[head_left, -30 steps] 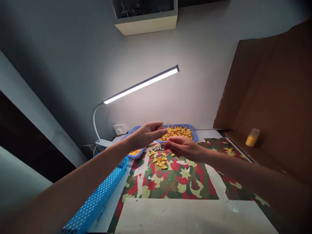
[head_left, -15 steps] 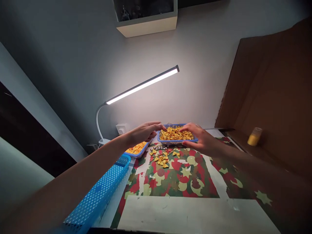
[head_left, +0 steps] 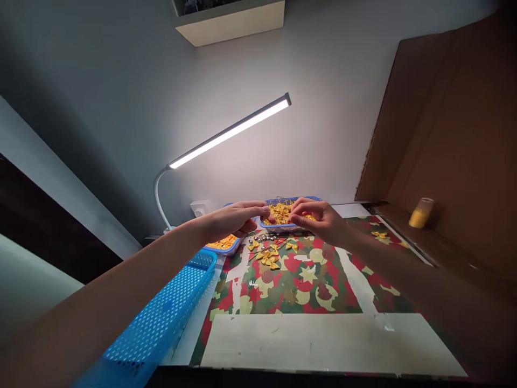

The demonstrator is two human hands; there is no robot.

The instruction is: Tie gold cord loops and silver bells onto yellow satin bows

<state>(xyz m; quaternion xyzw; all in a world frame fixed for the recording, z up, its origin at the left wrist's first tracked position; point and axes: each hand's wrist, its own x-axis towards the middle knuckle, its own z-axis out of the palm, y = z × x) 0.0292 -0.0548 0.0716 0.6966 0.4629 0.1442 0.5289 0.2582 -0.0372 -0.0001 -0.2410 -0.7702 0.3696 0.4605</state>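
My left hand (head_left: pixel 236 218) and my right hand (head_left: pixel 314 216) are held close together above the far part of the table, just in front of a blue tray (head_left: pixel 283 225) heaped with small golden bows (head_left: pixel 280 212). Both hands have fingers curled into a pinch, fingertips nearly meeting; what they pinch is too small to make out. Below them a loose cluster of golden bows (head_left: pixel 269 257) and some small metal pieces (head_left: pixel 264 237) lie on the red, green and gold patterned sheet (head_left: pixel 307 285).
A second blue tray (head_left: pixel 223 247) with golden bows sits at the left. A blue perforated basket (head_left: pixel 161 318) runs along the left edge. A lit bar lamp (head_left: pixel 230 132) hangs overhead. Brown cardboard (head_left: pixel 444 124) and a yellow jar (head_left: pixel 420 213) stand at right. A white sheet (head_left: pixel 323 342) lies near me.
My right hand went from the middle of the table to the far tray with fingers spread, then drew back into a pinch beside my left hand. The camera tilted slightly.
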